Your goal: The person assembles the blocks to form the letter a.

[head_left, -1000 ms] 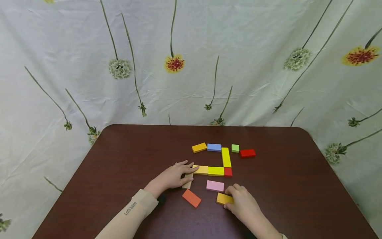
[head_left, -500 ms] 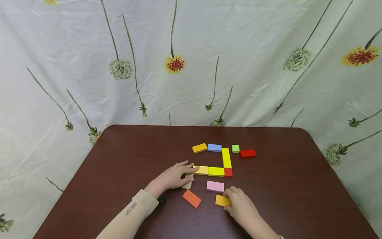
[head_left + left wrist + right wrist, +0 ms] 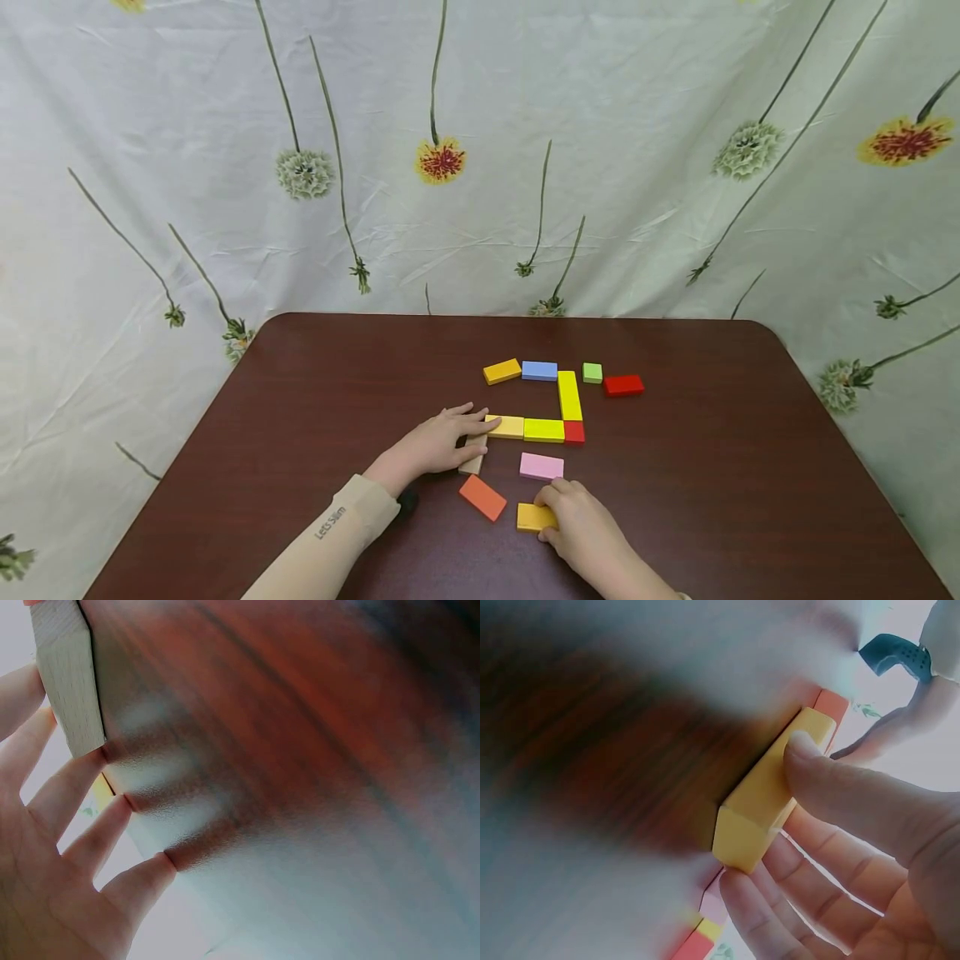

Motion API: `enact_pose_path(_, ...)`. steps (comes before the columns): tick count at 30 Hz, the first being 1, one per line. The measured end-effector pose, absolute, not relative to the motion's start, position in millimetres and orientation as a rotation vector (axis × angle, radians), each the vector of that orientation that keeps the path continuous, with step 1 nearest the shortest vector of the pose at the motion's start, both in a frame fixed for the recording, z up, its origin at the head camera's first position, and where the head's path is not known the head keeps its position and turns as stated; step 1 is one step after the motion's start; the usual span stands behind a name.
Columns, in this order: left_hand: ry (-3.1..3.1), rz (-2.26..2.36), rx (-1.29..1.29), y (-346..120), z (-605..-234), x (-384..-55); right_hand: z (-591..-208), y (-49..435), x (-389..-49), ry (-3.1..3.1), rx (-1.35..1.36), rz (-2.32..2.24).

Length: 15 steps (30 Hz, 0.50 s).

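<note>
My left hand lies with fingers spread and straight over a plain wood block; in the left wrist view the fingertips meet this block and the tabletop. One finger also reaches onto the pale yellow block. Between thumb and fingers my right hand pinches an orange-yellow block, whose long side faces the right wrist view with the thumb pressed on it. A pink block is just beyond the right hand, and an orange block lies to its left.
From the pale yellow block runs a yellow block, then a red square block with a long yellow block behind it. Blue, amber, green and red blocks lie farther back. A flowered cloth hangs behind the table.
My right hand has slid the orange-yellow block left and slightly nearer, turning it a little until it lies about level in view. The left hand has stayed in place.
</note>
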<state>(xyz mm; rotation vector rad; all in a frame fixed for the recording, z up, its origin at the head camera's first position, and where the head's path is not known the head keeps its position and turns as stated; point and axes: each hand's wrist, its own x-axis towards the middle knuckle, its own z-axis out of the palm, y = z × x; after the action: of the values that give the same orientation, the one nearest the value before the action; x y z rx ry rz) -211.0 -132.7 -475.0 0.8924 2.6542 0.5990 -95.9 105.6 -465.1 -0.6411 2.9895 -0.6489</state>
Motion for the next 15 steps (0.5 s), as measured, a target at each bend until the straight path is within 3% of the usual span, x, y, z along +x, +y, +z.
enact_pose_path(15, 2.648, 0.608, 0.900, -132.8, -474.0, -211.5, -462.9, 94.6, -96.2, 2.958, -0.709, -0.655)
